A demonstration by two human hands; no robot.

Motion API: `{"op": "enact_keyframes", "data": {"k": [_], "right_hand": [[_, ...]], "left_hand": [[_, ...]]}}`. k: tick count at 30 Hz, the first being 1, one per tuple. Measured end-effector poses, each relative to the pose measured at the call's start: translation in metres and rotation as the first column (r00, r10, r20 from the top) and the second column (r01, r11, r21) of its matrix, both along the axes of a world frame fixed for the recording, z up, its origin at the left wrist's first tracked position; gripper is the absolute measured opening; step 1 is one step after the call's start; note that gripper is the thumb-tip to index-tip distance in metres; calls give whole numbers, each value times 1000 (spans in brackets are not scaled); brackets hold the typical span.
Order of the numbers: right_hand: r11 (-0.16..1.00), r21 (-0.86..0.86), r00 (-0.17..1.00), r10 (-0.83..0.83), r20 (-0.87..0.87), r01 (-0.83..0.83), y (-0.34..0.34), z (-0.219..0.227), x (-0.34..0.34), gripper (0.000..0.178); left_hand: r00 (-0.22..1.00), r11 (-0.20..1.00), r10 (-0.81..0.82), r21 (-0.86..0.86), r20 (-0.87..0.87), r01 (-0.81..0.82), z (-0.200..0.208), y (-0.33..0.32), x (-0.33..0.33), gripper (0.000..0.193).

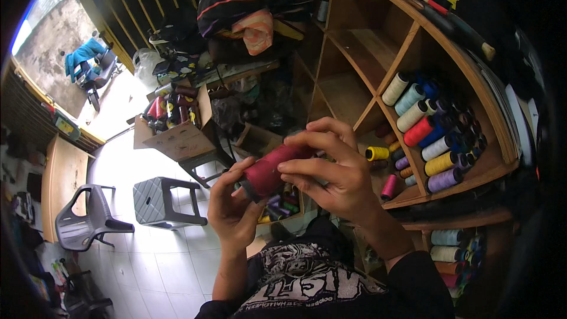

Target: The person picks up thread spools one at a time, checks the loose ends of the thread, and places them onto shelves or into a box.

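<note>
Between both hands, in front of my chest, is a dark red thread spool [263,173] with a black end, tilted up toward the right. My left hand [231,202] grips its lower, black end between thumb and fingers. At the upper end, my right hand [332,168] has its fingers closed round the red thread. Below the spool, partly hidden by my hands, a box holds several purple, green and yellow spools [275,205].
A wooden shelf [378,91] with thread spools [420,130] in its compartments stands at right. An open cardboard box [180,140] of spools sits ahead on a stool. A grey plastic stool [155,202] and armchair [88,217] stand on the tiled floor at left.
</note>
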State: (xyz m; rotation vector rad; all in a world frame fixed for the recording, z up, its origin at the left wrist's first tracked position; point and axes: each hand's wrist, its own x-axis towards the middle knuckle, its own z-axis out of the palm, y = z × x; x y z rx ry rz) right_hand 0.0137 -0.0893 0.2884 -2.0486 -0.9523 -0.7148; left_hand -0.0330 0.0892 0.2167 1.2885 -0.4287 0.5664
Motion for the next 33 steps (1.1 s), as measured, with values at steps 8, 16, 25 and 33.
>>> {"op": "enact_keyframes", "data": {"k": [8,16,25,33], "right_hand": [[999,43,999,-19,25,18,12,-4,3,18],[991,49,992,126,-21,-125,10,-1,10,15],[997,26,998,66,13,-66,6,-5,14,11],[867,196,818,-324,-474,457,-47,-57,45,19]], "left_hand": [[1000,999,-10,43,-28,11,-2,3,-5,54],[999,999,-28,41,-22,29,-4,3,-3,52],[999,998,-34,47,-30,36,-9,6,2,53],[979,979,9,-197,-205,-50,-16,11,3,62]]}}
